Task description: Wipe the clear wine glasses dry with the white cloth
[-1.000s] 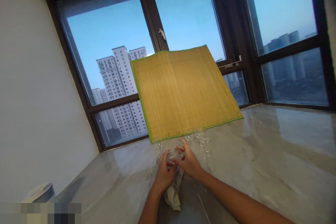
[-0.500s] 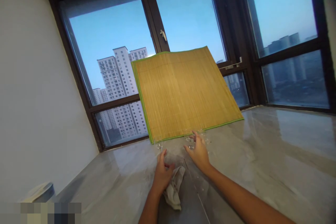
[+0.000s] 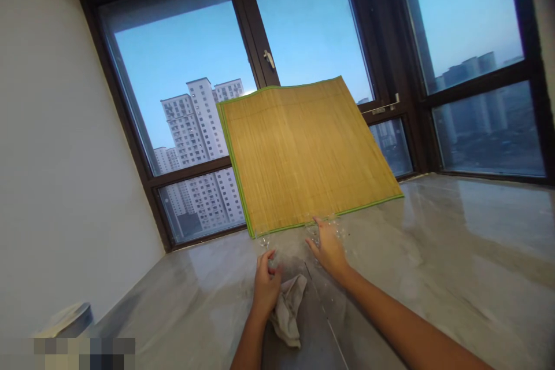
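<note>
My right hand (image 3: 329,248) is at small clear, shiny pieces (image 3: 336,224) by the mat's lower edge. Its thumb and index finger are spread apart, and I cannot see them gripping anything. My left hand (image 3: 266,283) is lower and to the left, fingers curved and apart with nothing visible in them. Another small clear, glass-like thing (image 3: 263,240) stands just beyond its fingertips. Beside the left hand, partly behind it, a crumpled pale cloth (image 3: 289,309) lies on the stone-like surface. A tan bamboo-like mat (image 3: 303,150) with green edging leans against the window.
Dark-framed windows (image 3: 255,58) with a handle (image 3: 269,59) rise behind the mat. A glossy grey marbled surface (image 3: 433,254) spreads on both sides, crossed by a thin seam (image 3: 325,315). A white wall (image 3: 65,156) bounds the left, with a round container (image 3: 69,321) low beside it.
My left hand has shifted slightly, its fingers drawn a little closer together. The right hand has turned a little at the clear pieces. The mat and cloth have not moved.
</note>
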Available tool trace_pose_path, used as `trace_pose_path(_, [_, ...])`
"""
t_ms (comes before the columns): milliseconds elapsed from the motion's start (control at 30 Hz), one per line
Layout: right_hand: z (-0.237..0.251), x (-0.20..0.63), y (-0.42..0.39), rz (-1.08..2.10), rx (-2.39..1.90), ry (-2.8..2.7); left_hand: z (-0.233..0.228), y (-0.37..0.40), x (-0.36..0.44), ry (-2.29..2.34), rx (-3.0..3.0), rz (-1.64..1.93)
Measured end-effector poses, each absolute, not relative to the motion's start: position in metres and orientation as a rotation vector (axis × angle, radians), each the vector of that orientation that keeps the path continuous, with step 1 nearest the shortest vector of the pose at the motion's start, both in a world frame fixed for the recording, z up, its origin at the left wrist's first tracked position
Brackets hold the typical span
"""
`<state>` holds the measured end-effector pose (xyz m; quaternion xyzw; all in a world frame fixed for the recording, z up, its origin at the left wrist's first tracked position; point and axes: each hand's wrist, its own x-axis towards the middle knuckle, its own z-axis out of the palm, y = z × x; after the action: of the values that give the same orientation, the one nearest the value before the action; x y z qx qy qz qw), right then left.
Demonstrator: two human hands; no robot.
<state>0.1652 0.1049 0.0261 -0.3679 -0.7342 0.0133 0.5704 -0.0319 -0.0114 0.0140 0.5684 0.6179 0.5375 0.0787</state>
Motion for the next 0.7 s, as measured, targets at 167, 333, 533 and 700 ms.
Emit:
trace_pose_path(167, [0.029, 0.166, 0.105, 0.047, -0.901, -1.766, 0.009, -0.007, -0.036, 1.87, 1.672, 1.637])
trace_pose_path(333, [0.036, 0.169, 0.102, 0.024, -0.961, -1.814, 0.004, -0.002, -0.041, 1.876, 1.629, 1.638])
trace_pose_path(533, [0.045, 0.173, 0.094, 0.008, -1.09, -1.869, 0.011, -0.009, -0.051, 2.166, 1.656, 1.535])
trace_pose_path(700, [0.044, 0.174, 0.097, 0.01, -1.063, -1.868, 0.019, -0.019, -0.057, 2.583, 1.769, 1.109])
